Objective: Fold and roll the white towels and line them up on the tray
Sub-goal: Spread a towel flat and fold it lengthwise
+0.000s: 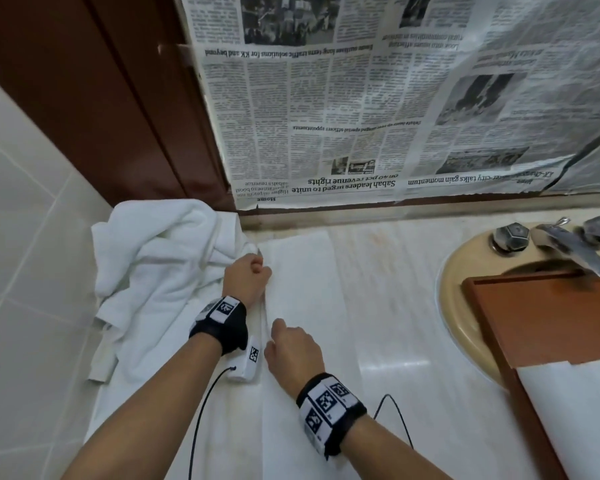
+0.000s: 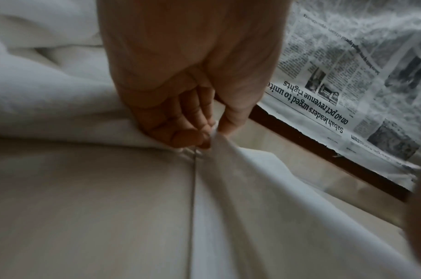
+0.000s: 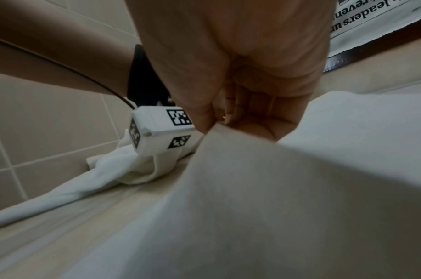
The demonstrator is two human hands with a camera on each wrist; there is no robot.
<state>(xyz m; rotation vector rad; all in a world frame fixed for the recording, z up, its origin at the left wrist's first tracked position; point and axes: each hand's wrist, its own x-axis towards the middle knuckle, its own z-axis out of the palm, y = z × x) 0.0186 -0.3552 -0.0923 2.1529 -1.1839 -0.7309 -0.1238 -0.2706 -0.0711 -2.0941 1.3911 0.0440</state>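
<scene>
A white towel (image 1: 302,306) lies spread flat along the marble counter. My left hand (image 1: 248,277) pinches its far left edge between thumb and curled fingers, as the left wrist view shows on the towel (image 2: 240,188). My right hand (image 1: 291,348) pinches the same edge nearer to me; in the right wrist view the towel (image 3: 252,188) lifts into a ridge under the fingers (image 3: 204,120). A heap of crumpled white towels (image 1: 160,261) sits at the left against the wall. The brown wooden tray (image 1: 534,323) rests across the sink at the right, with something white (image 1: 575,410) on it.
A beige sink (image 1: 465,306) with a metal tap (image 1: 568,244) is at the right. Newspaper (image 1: 378,98) covers the wall behind the counter. Tiled wall (image 1: 25,237) borders the left. Black cables (image 1: 201,410) trail from my wrist cameras.
</scene>
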